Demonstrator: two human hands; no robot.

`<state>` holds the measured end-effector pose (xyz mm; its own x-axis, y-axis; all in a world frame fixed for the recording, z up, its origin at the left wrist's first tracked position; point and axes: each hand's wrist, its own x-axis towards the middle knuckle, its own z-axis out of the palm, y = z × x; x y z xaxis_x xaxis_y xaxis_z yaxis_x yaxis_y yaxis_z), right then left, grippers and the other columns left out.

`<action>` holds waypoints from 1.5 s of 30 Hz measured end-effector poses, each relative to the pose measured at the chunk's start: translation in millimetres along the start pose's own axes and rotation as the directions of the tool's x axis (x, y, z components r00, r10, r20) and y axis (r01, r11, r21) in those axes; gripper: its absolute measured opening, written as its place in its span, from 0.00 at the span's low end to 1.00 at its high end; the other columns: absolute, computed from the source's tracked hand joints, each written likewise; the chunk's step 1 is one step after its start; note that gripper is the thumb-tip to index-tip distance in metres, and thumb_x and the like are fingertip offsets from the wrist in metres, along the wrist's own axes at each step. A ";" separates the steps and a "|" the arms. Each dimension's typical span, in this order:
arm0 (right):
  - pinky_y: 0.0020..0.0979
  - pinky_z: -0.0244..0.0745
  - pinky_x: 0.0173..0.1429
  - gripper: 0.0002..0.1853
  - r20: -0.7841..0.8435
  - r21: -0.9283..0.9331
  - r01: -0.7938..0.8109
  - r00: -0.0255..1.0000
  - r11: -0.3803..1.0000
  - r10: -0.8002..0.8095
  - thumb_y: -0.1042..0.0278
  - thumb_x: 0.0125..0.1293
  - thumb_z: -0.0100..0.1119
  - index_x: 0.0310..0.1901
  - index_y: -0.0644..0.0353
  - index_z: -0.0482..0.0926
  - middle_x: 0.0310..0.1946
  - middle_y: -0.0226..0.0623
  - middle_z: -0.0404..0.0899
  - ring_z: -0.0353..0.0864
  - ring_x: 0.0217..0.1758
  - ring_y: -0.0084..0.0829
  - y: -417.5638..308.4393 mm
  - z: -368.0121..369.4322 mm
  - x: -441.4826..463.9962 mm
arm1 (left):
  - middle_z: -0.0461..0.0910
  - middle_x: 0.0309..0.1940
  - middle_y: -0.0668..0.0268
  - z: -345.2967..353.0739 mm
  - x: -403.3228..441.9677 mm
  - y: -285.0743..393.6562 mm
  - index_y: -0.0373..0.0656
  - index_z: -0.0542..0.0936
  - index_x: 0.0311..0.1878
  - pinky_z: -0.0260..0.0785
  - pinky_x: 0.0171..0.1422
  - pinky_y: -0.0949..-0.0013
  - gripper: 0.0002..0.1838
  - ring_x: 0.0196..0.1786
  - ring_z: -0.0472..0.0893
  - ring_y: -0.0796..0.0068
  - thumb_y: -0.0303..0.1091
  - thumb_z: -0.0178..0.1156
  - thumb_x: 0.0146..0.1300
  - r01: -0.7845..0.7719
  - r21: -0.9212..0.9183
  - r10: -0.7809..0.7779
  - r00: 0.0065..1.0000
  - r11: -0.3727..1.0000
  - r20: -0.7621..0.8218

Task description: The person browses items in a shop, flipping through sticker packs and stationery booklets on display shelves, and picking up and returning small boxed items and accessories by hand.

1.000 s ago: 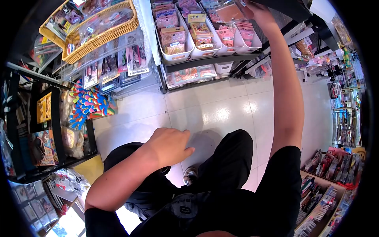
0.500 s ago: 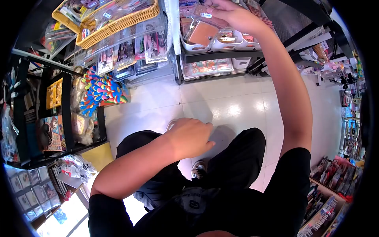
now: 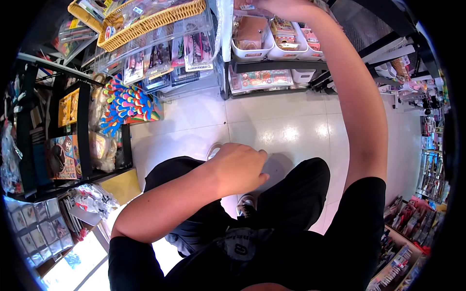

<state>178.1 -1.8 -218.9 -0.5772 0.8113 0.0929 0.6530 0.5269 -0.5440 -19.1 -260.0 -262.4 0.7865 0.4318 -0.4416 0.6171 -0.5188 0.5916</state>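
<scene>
My right hand (image 3: pixel 284 8) reaches to the top edge of the view, partly cut off. It is closed on a clear plastic packet (image 3: pixel 247 8) with a small white label; most of the packet is out of view. Just below stand white plastic baskets (image 3: pixel 253 54) on a shelf. One holds a brown square item (image 3: pixel 252 30) in clear wrap, another a stack of small printed packs (image 3: pixel 285 33). My left hand (image 3: pixel 241 168) hovers over my knees, its fingers curled and thumb apart, with nothing seen in it.
Wicker baskets (image 3: pixel 150 25) sit over clear trays of packaged goods at upper left. Colourful hand-shaped toys (image 3: pixel 127 104) hang from a black rack (image 3: pixel 83 131). Below the white baskets lies a printed flat box (image 3: pixel 262 80). Pale floor tiles (image 3: pixel 281 128) spread ahead, with bins (image 3: pixel 400 264) at lower right.
The view has shifted slightly, and the shelf sits higher and further right. My right hand has moved towards the top edge with the packet, uncovering more of the baskets. My left hand has barely moved.
</scene>
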 end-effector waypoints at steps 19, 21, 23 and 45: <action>0.35 0.72 0.62 0.08 0.119 -0.004 -0.026 0.993 1.000 0.026 0.68 0.72 0.56 0.49 0.60 0.78 0.50 0.41 0.85 0.81 0.57 0.36 -7.1 10.1 -4.6 | 0.82 0.27 0.51 0.8 1.6 -0.2 0.34 0.77 0.37 0.75 0.47 0.49 0.20 0.39 0.84 0.48 0.46 0.57 0.68 0.012 -0.002 -0.012 1.000 1.000 0.016; 0.36 0.73 0.61 0.08 0.104 -0.029 -0.044 0.994 0.999 0.047 0.69 0.72 0.57 0.49 0.60 0.78 0.50 0.41 0.85 0.81 0.55 0.36 -9.2 9.8 -7.6 | 0.82 0.27 0.51 0.7 1.8 0.2 0.34 0.77 0.37 0.75 0.47 0.49 0.20 0.39 0.84 0.48 0.46 0.57 0.68 0.012 -0.004 -0.011 1.000 1.000 0.019; 0.36 0.74 0.60 0.08 0.088 -0.056 -0.063 0.994 0.996 0.068 0.70 0.71 0.57 0.49 0.60 0.78 0.49 0.40 0.85 0.82 0.54 0.36 -10.8 10.0 -11.9 | 0.81 0.27 0.51 0.6 1.9 0.4 0.34 0.76 0.37 0.74 0.47 0.49 0.20 0.39 0.83 0.47 0.46 0.57 0.68 0.020 -0.011 -0.020 1.000 1.000 0.022; 0.40 0.78 0.45 0.09 -0.658 -0.289 -0.442 0.736 0.849 0.160 0.72 0.65 0.59 0.46 0.56 0.84 0.41 0.44 0.85 0.85 0.42 0.45 110.0 1.5 -147.2 | 0.83 0.38 0.53 -6.5 15.2 2.4 0.41 0.77 0.44 0.72 0.52 0.52 0.19 0.46 0.82 0.49 0.50 0.56 0.68 0.042 0.023 -0.045 0.993 0.999 0.108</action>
<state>334.2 -63.6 -293.6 0.0018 0.8480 0.5299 0.9513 0.1618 -0.2623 -5.8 -249.9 -263.3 0.7563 0.3723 -0.5379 0.6503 -0.5172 0.5564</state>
